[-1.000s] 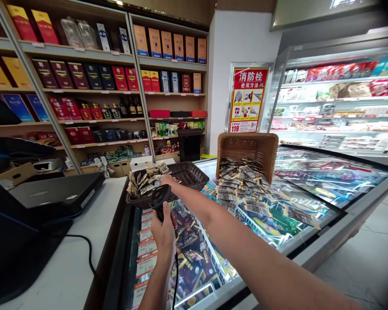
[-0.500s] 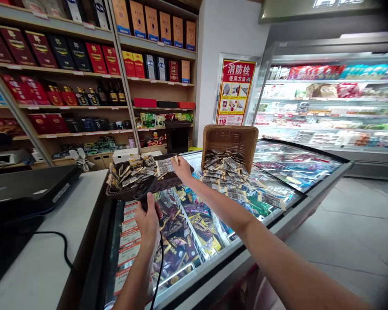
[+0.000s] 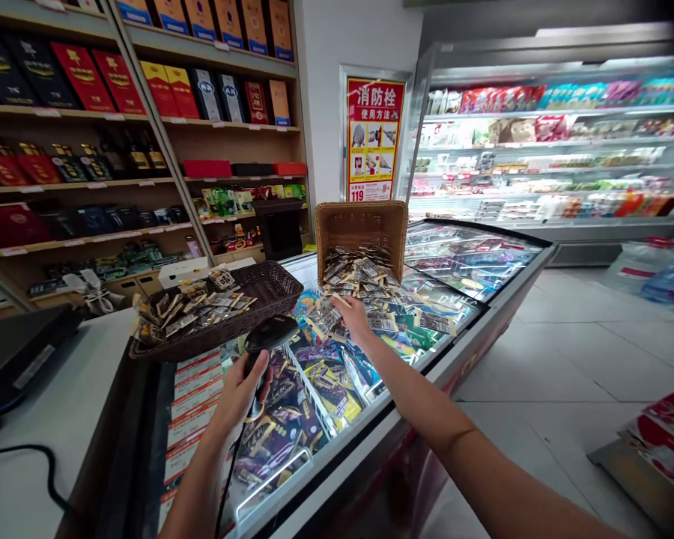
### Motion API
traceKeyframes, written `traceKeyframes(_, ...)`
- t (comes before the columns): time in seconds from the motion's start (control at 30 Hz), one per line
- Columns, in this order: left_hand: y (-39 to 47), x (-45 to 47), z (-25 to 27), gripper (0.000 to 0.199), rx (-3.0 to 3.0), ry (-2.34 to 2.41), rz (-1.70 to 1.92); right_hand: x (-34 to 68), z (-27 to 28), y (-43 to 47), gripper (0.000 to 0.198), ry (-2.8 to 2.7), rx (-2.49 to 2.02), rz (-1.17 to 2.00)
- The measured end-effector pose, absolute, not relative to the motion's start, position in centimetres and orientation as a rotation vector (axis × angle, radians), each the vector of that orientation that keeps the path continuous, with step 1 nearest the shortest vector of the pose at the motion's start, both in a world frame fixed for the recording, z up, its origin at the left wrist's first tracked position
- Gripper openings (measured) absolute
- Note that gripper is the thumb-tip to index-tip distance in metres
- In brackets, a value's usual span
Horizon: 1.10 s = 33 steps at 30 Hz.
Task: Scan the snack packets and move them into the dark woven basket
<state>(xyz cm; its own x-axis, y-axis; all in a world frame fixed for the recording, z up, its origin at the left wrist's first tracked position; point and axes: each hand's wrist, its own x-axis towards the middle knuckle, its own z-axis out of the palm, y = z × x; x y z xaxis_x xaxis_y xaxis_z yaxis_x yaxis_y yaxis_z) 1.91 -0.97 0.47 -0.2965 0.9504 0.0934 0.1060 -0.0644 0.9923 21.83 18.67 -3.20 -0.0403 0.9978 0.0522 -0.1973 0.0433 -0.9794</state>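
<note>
Evidently our left hand (image 3: 241,391) is wrapped around the scanner (image 3: 272,331), probably so its head stays clear of our fingers; our right hand (image 3: 355,320) pinches a packet (image 3: 324,316) by its edge, seemingly leaving its face uncovered. Beyond, the basket (image 3: 362,221) lies sideways on the freezer (image 3: 331,460), mouth toward us, likely for easy reach

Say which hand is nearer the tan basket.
Right. The right hand is just in front of the tan basket, touching a packet; the left hand is farther off, nearer the camera and leftward, holding the scanner.
</note>
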Motion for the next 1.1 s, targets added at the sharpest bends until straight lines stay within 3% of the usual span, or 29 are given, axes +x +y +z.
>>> traceKeyframes(0.73, -0.9, 2.4, -0.1, 0.063, 1.362, 1.454, 1.275, 22.8, -2.2, 18.8, 0.027, -1.076, -1.034, 1.377)
traceKeyframes(1.1, -0.3, 1.8, -0.8, 0.062, 1.333, 1.467, 1.307, 22.6, -2.5, 19.0, 0.032, -1.078, -1.049, 1.336)
